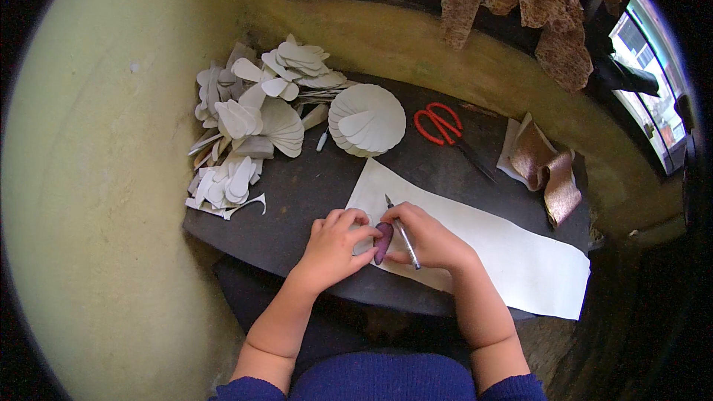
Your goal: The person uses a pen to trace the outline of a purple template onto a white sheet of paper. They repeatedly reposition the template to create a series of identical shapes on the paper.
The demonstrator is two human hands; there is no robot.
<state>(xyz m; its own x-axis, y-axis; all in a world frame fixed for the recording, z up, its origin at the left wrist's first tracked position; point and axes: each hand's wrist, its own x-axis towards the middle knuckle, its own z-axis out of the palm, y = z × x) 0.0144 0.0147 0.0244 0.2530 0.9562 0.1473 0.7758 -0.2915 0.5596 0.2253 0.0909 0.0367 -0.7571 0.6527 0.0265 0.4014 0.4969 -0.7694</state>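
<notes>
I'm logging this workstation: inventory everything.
Sheet: one, white, near right
Oval piece: one, purple, between hands
Pen: one, clear, right hand
Scissors: one, red-handled, far side
Round fan: one, whitish, beside scissors
Loose cutouts: many, whitish, far left
Thin stick: one, pale, by fan
Shiny material: count unclear, coppery, right
Hanging scraps: several, brown, upper right
Table: one, dark, centre
Walls: two, yellowish, left, far
Window: count unclear, bright, upper right
Top: one, blue, lower edge
Left hand: one, bare, at oval piece
Right hand: one, bare, round pen
</notes>
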